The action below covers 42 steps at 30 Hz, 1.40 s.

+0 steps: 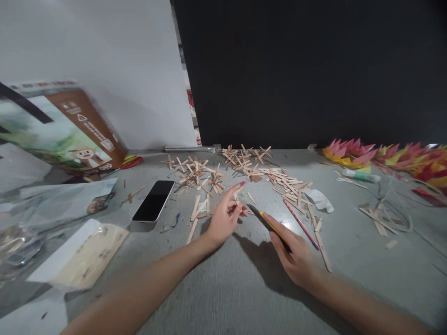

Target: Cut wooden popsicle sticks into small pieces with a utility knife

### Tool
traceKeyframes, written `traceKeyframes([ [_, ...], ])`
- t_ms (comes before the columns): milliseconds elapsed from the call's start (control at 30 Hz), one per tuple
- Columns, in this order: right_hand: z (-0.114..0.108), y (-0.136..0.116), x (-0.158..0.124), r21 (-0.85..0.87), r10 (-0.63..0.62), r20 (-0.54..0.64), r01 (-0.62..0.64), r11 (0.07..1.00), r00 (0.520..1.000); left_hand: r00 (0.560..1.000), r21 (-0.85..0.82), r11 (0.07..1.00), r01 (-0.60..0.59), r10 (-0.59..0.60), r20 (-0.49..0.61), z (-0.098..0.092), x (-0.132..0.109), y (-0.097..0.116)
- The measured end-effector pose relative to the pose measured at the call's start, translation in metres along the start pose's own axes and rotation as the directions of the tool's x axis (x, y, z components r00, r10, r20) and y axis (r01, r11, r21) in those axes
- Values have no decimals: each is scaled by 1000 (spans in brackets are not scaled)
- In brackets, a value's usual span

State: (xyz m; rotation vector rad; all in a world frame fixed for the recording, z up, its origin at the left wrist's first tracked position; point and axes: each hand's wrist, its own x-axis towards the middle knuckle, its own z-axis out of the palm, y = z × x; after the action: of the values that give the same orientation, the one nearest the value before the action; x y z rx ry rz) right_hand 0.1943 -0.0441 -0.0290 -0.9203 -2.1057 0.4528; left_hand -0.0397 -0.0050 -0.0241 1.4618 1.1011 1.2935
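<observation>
My right hand [291, 251] is wrapped round a yellow and black utility knife [270, 225], its tip pointing up and left toward my other hand. My left hand [225, 216] pinches a small wooden craft stick [236, 197] between thumb and fingers, with the index finger stretched forward. Part of that stick is hidden by the fingers. Beyond the hands lie crossed craft sticks [195, 171] in a heap, and another pile of loose sticks [289, 184] spreads to the right. A red pencil-like stick [301, 224] lies beside my right hand.
A phone [153, 201] lies left of my hands, near a beige packet [91, 253] and a printed bag [84, 135]. At the right are a glue stick [360, 175], a crumpled tissue [319, 200], a coiled cable [394, 209] and pink-yellow paper flowers [351, 153]. A black panel [307, 74] stands behind.
</observation>
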Motion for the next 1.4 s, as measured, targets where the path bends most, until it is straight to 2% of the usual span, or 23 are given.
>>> traceKeyframes([
  [100, -1, 0, 0, 19, 26, -2, -26, 999, 1000, 992, -179, 978, 104, -90, 89, 10, -8, 10],
  [167, -2, -1, 0, 19, 40, -6, -40, 999, 999, 982, -228, 962, 150, -118, 148, 14, -12, 15],
  [400, -2, 0, 0, 38, 46, -18, -46, 998, 999, 974, -289, 934, 211, -177, 140, 13, -13, 18],
  [700, -5, -2, 1, 53, 40, -16, -39, 998, 999, 974, -303, 930, 209, -170, 151, 14, -13, 15],
  [800, -5, -3, 2, 62, 42, -27, -40, 997, 999, 976, -221, 958, 184, -151, 159, 13, -11, 8],
  [933, -5, -3, 2, 73, 71, -67, -66, 995, 995, 960, 54, 996, 77, -89, 265, 13, -12, 1],
  [1000, -6, -4, 3, 76, 81, -80, -75, 994, 993, 949, 199, 980, -18, -46, 313, 13, -13, 0],
  [1100, -6, -5, 4, 74, 86, -92, -79, 994, 992, 948, 377, 916, -135, 8, 319, 14, -15, -1],
  [1167, -6, -5, 4, 78, 84, -104, -76, 994, 991, 951, 435, 886, -159, 18, 310, 13, -16, -3],
  [1300, -6, -5, 4, 98, 93, -105, -83, 992, 990, 948, 448, 874, -188, 42, 315, 13, -17, -6],
  [1400, -7, -6, 4, 95, 103, -101, -93, 991, 990, 952, 501, 850, -162, 0, 307, 14, -17, -2],
])
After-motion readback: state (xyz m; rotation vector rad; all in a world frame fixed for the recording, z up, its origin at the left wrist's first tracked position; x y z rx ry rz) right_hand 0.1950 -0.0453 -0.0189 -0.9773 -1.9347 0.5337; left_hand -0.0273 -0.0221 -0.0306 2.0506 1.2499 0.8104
